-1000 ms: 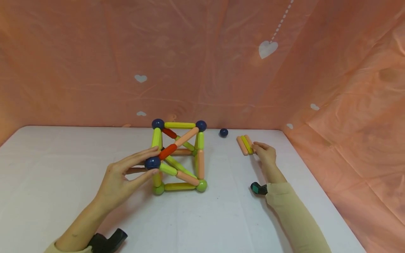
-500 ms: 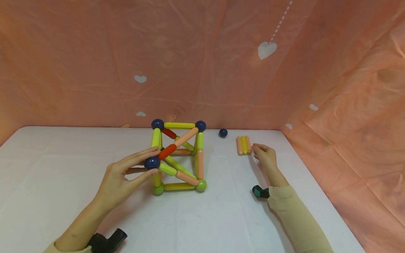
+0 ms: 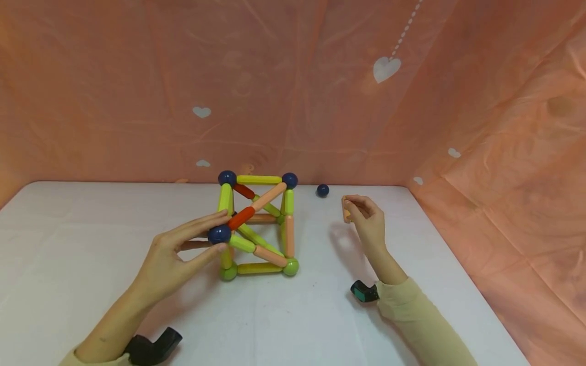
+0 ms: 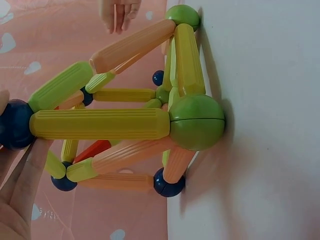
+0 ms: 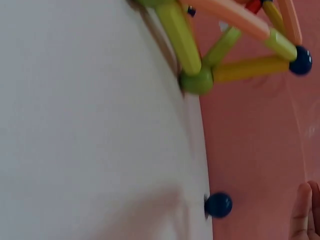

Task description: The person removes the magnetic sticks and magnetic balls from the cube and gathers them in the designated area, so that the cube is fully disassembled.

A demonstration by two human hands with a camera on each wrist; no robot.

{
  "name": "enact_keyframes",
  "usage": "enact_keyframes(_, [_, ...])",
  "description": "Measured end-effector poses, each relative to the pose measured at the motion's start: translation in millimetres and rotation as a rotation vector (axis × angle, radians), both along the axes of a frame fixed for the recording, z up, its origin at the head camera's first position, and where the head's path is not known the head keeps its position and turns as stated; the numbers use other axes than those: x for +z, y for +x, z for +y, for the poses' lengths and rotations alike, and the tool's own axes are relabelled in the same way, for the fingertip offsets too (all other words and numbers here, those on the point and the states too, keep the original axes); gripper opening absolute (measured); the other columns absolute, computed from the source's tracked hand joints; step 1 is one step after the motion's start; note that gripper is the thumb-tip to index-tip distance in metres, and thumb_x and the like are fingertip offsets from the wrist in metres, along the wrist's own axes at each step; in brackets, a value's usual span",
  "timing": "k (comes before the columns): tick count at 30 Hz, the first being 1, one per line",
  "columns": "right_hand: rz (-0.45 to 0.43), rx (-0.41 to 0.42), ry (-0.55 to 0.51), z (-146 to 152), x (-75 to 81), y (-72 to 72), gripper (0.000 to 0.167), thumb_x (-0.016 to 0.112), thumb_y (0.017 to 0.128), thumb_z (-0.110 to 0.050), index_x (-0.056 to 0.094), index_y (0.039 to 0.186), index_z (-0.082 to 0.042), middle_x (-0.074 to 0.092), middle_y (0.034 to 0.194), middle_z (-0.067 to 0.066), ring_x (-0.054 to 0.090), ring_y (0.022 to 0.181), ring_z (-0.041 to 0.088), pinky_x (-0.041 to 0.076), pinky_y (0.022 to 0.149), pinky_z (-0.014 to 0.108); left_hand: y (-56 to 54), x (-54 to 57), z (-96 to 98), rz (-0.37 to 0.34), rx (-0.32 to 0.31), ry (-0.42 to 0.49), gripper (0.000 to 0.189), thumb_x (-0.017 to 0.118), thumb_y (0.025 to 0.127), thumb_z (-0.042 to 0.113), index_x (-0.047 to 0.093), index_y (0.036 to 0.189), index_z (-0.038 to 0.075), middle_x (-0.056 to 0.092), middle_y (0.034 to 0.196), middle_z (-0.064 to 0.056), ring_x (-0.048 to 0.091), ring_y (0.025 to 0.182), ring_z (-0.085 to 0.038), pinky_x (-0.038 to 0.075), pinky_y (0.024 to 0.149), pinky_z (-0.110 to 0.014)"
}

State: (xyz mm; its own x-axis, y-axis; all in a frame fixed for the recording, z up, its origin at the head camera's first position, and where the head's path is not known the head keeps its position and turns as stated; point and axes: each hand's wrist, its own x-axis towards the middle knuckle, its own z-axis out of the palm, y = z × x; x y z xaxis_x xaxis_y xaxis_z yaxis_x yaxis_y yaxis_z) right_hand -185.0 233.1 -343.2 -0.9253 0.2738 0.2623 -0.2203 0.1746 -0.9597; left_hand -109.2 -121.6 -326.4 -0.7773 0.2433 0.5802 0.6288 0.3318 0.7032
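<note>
My left hand (image 3: 171, 256) holds a dark blue ball (image 3: 220, 234) between thumb and fingers, at the near upper left corner of a cube-shaped frame. That magnetic stick-and-ball frame (image 3: 259, 268) has yellow-green, peach and red sticks, with green balls at the bottom front corners. Slanting sticks cross its sides. In the left wrist view the gripped blue ball (image 4: 15, 124) joins a long yellow stick (image 4: 100, 124). Over the loose sticks, my right hand (image 3: 370, 223) hovers with loosely bent fingers and covers most of them; a peach stick (image 3: 345, 209) shows beside its fingertips.
A loose dark blue ball (image 3: 322, 190) lies at the back of the white table (image 3: 302, 325), between the frame and the sticks. Behind it hangs a pink-orange cloth (image 3: 293, 101) with white hearts, which also runs down the right side.
The right hand nudged the loose sticks side by side, then rose and moved left over them. My left hand keeps its hold on the blue ball, and the frame stays in place.
</note>
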Motion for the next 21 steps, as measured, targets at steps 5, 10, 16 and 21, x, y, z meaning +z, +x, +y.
enact_keyframes(5, [0.069,0.121,-0.050,-18.5,2.9,5.4,0.022,0.064,0.089,-0.002,0.062,0.106,0.013,0.065,0.086,-0.003,0.063,0.074,0.006,0.051,0.062,0.017,-0.3,1.3,-1.6,-0.028,-0.008,-0.002,0.051,0.074,0.080,-0.002,0.063,0.126,0.015,0.061,0.132,0.002,0.059,0.110,0.004,0.053,0.078,-0.014])
enact_keyframes(10, [0.055,0.224,-0.055,-37.8,6.7,13.9,0.022,0.062,0.089,0.001,0.060,0.108,0.013,0.068,0.087,-0.007,0.064,0.078,0.008,0.051,0.063,0.018,-0.8,2.1,-2.1,-0.045,-0.010,-0.011,0.051,0.073,0.081,-0.001,0.062,0.128,0.017,0.060,0.132,0.002,0.057,0.112,0.004,0.052,0.079,-0.013])
enact_keyframes(16, [0.042,0.367,-0.037,-60.6,9.9,24.8,0.025,0.063,0.089,0.000,0.059,0.109,0.014,0.067,0.092,-0.008,0.063,0.083,0.008,0.051,0.067,0.020,0.3,0.7,-2.5,-0.009,-0.008,-0.013,0.049,0.070,0.083,-0.003,0.062,0.129,0.015,0.061,0.132,0.002,0.057,0.113,0.004,0.052,0.078,-0.013])
enact_keyframes(21, [0.058,0.478,-0.018,-75.4,11.1,32.4,0.026,0.063,0.088,0.000,0.059,0.111,0.012,0.065,0.098,-0.003,0.062,0.087,0.007,0.053,0.072,0.021,0.5,-0.5,-2.3,0.010,-0.021,0.015,0.046,0.070,0.083,-0.005,0.065,0.125,0.013,0.062,0.130,0.004,0.058,0.113,0.002,0.052,0.077,-0.014])
